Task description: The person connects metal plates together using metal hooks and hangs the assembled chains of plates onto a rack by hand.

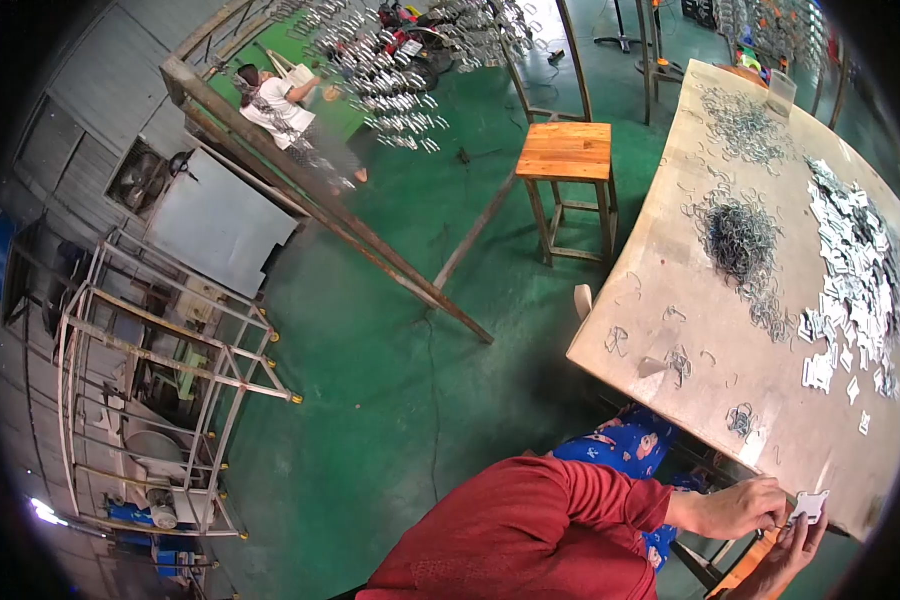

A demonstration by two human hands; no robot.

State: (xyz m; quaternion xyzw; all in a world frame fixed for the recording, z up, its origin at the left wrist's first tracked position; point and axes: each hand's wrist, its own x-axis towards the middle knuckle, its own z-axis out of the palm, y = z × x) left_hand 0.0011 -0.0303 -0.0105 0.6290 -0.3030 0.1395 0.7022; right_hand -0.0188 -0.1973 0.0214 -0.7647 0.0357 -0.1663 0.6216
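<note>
At the lower right, beside the near edge of the wooden table (610, 325), my left hand (738, 508) has its fingers pinched together, touching the edge of a small white plate (808, 507). What lies between its fingertips is too small to make out. My right hand (792, 562) holds that plate from below, thumb and fingers around it. On the table lie a heap of white plates (855, 270) at the right, a dark pile of wire hooks (738, 240) in the middle, and a small cluster of hooks (740, 418) near the hands.
A wooden stool (566, 150) stands left of the table. A metal frame rack (170, 400) is at the left. Another person (280, 110) sits at the upper left near hanging metal parts (395, 80). A clear container (781, 92) stands at the table's far end.
</note>
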